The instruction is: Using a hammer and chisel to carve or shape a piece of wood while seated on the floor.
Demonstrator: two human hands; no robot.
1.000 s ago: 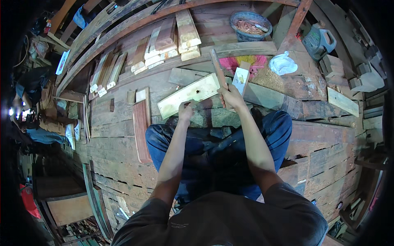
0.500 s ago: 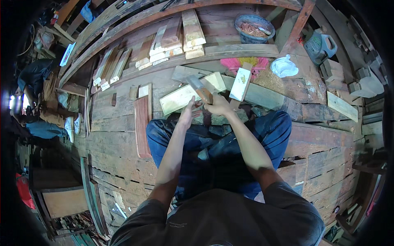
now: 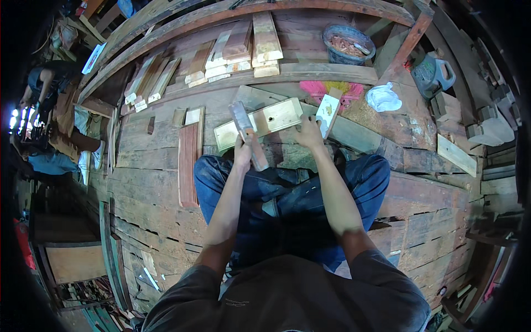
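My left hand (image 3: 241, 154) is closed around a long flat tool (image 3: 248, 133) with a grey, blade-like upper part and a brown wooden lower part. It is held tilted across a pale wooden board (image 3: 276, 117), hiding part of it. A small dark hole shows in the board's face. My right hand (image 3: 311, 134) is at the board's right end, thumb and forefinger apart, with no tool in it; whether its fingertips touch the board is unclear. Just beyond it a white-faced wooden block (image 3: 327, 113) lies at a slant. A longer grey plank (image 3: 354, 128) runs underneath.
Left of my knees lies a reddish board (image 3: 188, 166). Stacked boards (image 3: 265, 41) rest behind a low beam. A basin of wood scraps (image 3: 347, 45), a pink brush (image 3: 310, 88), a white cloth (image 3: 383, 97) and a jug (image 3: 434, 74) lie beyond. Another person (image 3: 61, 122) sits far left.
The tool has passed from my right hand to my left and swung left, its grey end upward. My right hand has moved right to the board's end. The board's hole has come into sight.
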